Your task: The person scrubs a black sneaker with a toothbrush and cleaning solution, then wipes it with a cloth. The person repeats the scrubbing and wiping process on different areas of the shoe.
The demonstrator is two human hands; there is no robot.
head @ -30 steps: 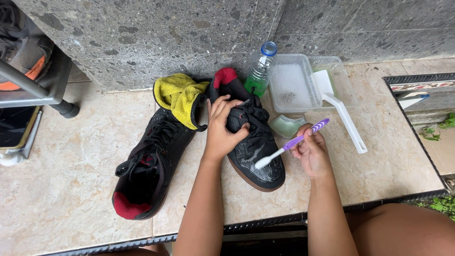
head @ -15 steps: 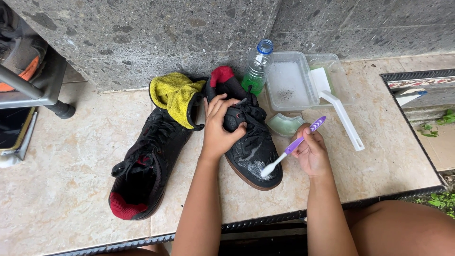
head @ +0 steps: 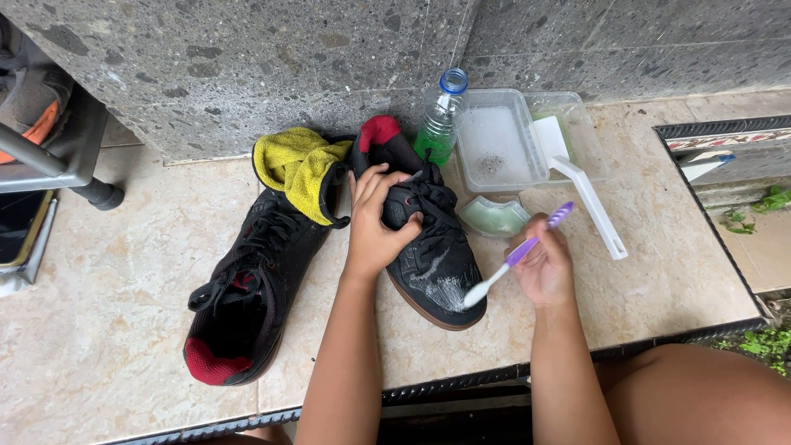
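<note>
My left hand [head: 376, 219] grips a black high-top shoe [head: 435, 262] at its laces and tongue, holding it down on the tiled ledge. My right hand [head: 545, 265] holds a purple and white toothbrush [head: 517, 255]. Its bristle head touches the shoe's toe, where white foam shows. A second black shoe [head: 247, 292] with red lining lies to the left, untouched. A yellow cloth [head: 298, 169] is draped over its upper end.
Behind the shoes stand a clear bottle of green liquid [head: 437, 124], a plastic tub of soapy water [head: 498, 140] and a white long-handled brush [head: 587, 194]. A small green dish [head: 493, 217] sits near my right hand. A stone wall [head: 247, 66] rises behind; a drain grate [head: 709, 128] lies right.
The toothbrush head has slid a little along the toe of the shoe as my right hand shifts. My left hand keeps its grip on the shoe.
</note>
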